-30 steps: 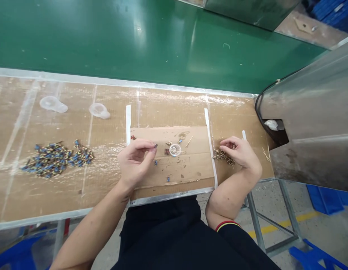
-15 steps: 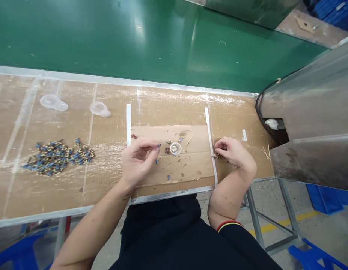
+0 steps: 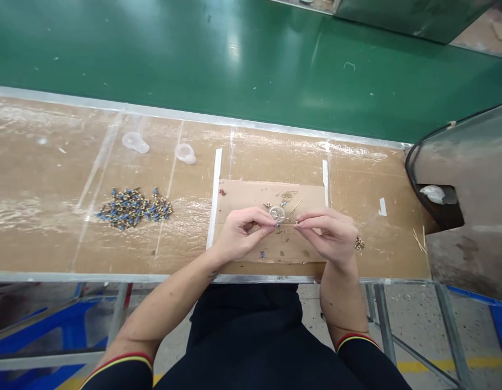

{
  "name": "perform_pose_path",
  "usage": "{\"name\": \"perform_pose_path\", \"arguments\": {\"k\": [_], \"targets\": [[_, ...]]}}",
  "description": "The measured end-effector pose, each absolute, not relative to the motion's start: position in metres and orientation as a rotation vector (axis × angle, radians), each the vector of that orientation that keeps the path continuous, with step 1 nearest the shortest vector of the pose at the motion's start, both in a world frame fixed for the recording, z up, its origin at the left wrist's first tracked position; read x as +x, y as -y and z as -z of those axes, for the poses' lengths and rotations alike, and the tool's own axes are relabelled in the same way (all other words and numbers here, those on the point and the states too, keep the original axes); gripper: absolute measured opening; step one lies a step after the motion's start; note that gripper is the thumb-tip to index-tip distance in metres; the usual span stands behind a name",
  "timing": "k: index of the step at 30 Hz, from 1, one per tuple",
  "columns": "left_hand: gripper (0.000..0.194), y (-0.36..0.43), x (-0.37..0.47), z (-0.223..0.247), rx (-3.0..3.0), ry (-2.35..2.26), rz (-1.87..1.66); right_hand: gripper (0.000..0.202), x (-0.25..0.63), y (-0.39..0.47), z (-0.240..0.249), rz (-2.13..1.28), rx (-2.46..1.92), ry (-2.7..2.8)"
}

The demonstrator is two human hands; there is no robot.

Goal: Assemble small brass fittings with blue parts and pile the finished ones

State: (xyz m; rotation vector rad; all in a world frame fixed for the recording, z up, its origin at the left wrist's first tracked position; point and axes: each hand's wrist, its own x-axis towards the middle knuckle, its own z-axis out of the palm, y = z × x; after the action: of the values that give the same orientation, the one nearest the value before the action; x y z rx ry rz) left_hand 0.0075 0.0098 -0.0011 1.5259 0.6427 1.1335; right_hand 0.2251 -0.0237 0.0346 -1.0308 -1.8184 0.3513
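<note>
Over the cardboard sheet [image 3: 242, 189], my left hand [image 3: 246, 233] is closed in a pinch, with a small blue part [image 3: 277, 225] at its fingertips. Facing it from the right, my right hand [image 3: 330, 230] pinches a tiny brass-coloured part [image 3: 297, 222]. A short gap separates the two sets of fingertips. Just beyond them stands a small clear cup [image 3: 277, 212] with a thin stick across it. A wooden toothpick [image 3: 297, 205] lies beside the cup. One loose blue piece [image 3: 262, 254] rests on the sheet nearer my body.
To the left is a pile of blue-and-brass parts [image 3: 129, 208], with two translucent plastic cups [image 3: 134, 142] behind it. Small brass parts [image 3: 359, 243] lie right of my right hand. Several sticks [image 3: 419, 241] lie near the metal housing [image 3: 474, 216]. A green surface [image 3: 234, 70] runs behind the table.
My right hand has left the brass parts and come in over the sheet, close to my left hand. The whole view has shifted, so the table appears farther right.
</note>
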Motion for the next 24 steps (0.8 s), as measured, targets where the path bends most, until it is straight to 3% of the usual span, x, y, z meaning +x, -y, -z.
{"name": "perform_pose_path", "arguments": {"k": [14, 24], "targets": [[0.007, -0.008, 0.008, 0.004, 1.493, -0.645, -1.163, 0.047, 0.202, 0.024, -0.023, -0.335, -0.863, 1.798], [0.005, -0.010, 0.008, 0.000, 1.561, -0.678, -1.175, 0.053, 0.202, 0.023, -0.020, -0.411, -0.863, 1.772]]}}
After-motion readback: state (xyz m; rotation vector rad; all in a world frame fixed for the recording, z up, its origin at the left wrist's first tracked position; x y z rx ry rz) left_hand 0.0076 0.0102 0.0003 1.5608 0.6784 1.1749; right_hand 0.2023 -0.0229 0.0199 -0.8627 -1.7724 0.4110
